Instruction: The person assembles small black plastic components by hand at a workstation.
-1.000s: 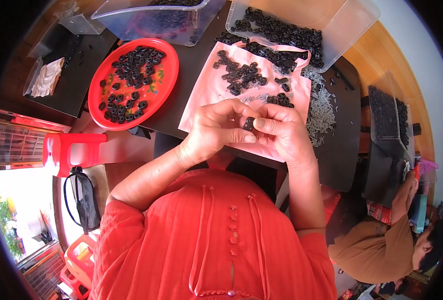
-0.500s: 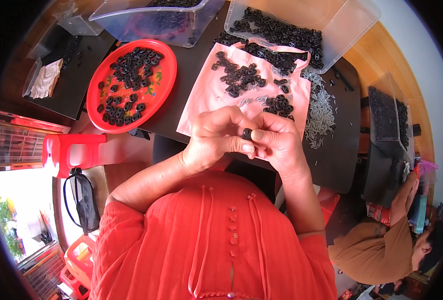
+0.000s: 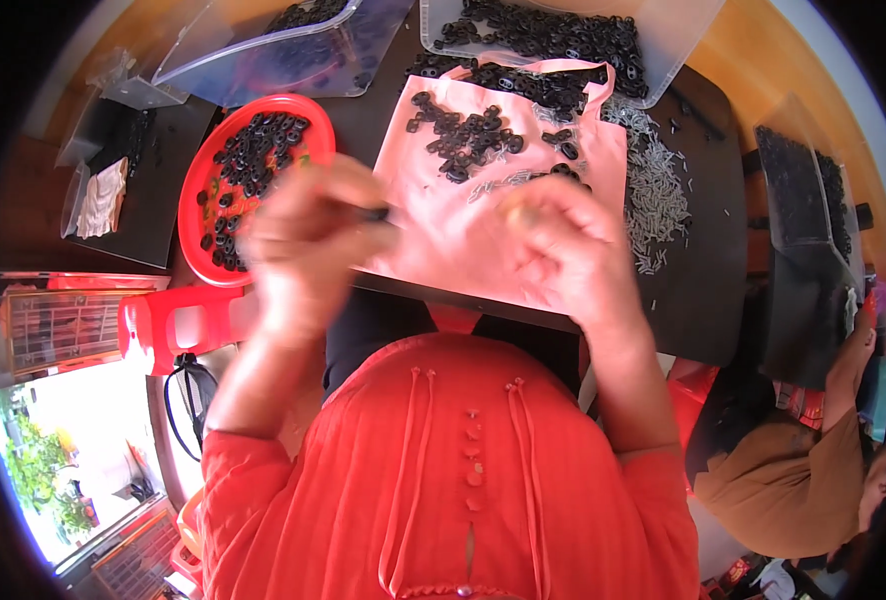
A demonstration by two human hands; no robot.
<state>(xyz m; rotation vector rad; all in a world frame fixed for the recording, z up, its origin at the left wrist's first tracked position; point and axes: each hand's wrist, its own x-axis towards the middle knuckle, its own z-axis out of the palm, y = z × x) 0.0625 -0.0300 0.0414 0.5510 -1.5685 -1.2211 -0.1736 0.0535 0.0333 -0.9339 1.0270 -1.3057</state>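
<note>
My left hand (image 3: 313, 225), blurred by motion, pinches a small black plastic piece (image 3: 374, 214) between thumb and fingertips, beside the red tray's right edge. Black oval pieces with holes (image 3: 260, 150) lie in that round red tray (image 3: 189, 220). Over the pink cloth bag (image 3: 443, 240) is my right hand (image 3: 563, 235), its fingers curled and smeared. Loose black pieces (image 3: 468, 135) are scattered on the cloth, some partly hidden behind my right fingers. A few small clear or silvery pins (image 3: 498, 184) lie among them.
A heap of small silvery pins (image 3: 653, 190) covers the dark table (image 3: 703, 290) right of the cloth. Clear bins of black parts (image 3: 663, 85) stand along the back. A red stool (image 3: 148, 330) is at left. Another person (image 3: 793, 480) sits at the far right.
My hands were together over the cloth's near edge, holding a black piece. They have parted: the left has moved left toward the tray with a piece, the right up over the cloth.
</note>
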